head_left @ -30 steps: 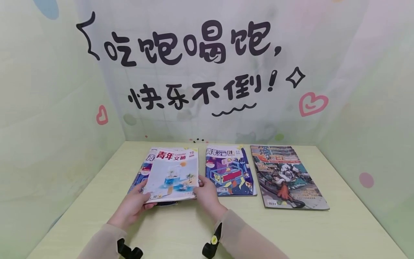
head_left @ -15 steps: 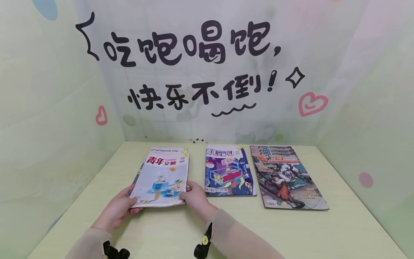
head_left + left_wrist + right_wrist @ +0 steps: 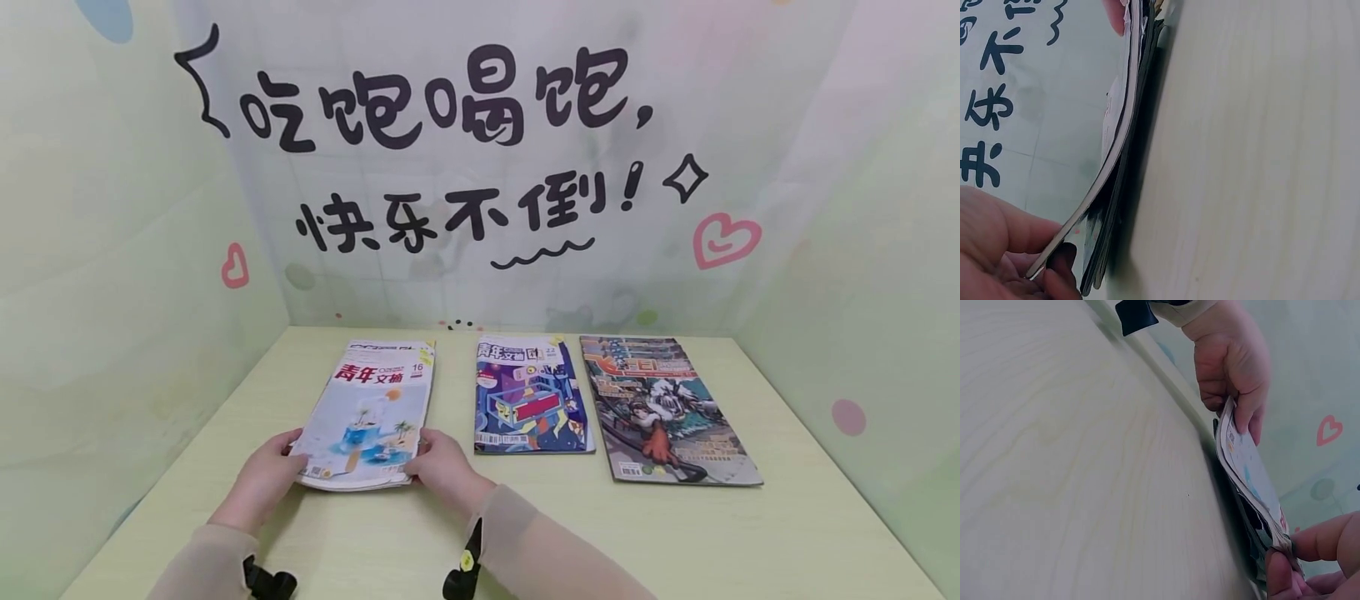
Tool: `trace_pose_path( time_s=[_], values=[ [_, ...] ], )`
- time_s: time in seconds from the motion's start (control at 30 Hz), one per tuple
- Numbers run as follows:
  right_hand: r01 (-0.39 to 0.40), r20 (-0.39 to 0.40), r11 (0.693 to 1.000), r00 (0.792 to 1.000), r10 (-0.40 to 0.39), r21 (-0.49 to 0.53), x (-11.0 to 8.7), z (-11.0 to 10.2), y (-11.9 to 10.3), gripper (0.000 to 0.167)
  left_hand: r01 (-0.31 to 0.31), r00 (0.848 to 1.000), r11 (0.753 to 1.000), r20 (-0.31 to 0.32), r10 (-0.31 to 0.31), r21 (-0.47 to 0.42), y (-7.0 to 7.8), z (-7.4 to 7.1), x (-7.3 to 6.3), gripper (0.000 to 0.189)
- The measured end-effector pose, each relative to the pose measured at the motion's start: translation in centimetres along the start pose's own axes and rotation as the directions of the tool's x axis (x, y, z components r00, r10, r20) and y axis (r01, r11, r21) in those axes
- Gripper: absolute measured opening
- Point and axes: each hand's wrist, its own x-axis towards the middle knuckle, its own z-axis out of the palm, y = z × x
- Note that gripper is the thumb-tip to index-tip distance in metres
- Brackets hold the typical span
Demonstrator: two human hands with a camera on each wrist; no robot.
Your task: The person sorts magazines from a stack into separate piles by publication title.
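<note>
Pinching the pale magazine [image 3: 367, 417] by its near corners, the left hand [image 3: 266, 477] and right hand [image 3: 452, 472] are apparently steadying both sides evenly; it is lying over darker magazines [image 3: 1102, 256] at the left of the worktop [image 3: 750, 542], its near-left corner bending upward.

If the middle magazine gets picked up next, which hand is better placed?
Probably the right hand. It pinches the right edge of the white magazine, nearer the purple middle magazine; the left hand holds the opposite edge, farther away.
</note>
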Motion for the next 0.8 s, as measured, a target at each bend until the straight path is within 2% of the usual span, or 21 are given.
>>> trace_pose_path(
  time_s=[0.2,0.47,0.57,0.63,0.8],
  values=[
    [-0.007,0.011,0.997,1.0,0.007,-0.082,0.0,0.1,0.0,0.066,0.007,1.0,0.999,-0.02,-0.006,0.048,-0.2,-0.2,0.1,0.059],
    [0.038,0.044,0.983,0.999,-0.031,-0.179,-0.4,-1.0,-0.3,0.055,0.033,0.996,0.986,-0.087,-0.018,0.164,0.2,-0.5,0.0,0.061],
    [0.055,0.045,0.972,0.998,-0.046,-0.228,-0.5,-1.9,-0.5,0.049,0.025,0.995,0.985,-0.095,-0.009,0.17,0.9,-0.2,-0.1,0.06],
    [0.067,0.044,0.962,0.997,-0.057,-0.266,-0.5,-2.7,-0.7,0.045,-0.002,0.995,0.986,-0.094,0.018,0.166,1.5,0.2,-0.2,0.058],
    [0.073,0.022,0.94,0.997,-0.07,-0.333,-0.5,-4.8,-0.7,0.038,-0.072,0.994,0.99,-0.071,0.081,0.121,3.9,2.2,-0.4,0.053]
  ],
)
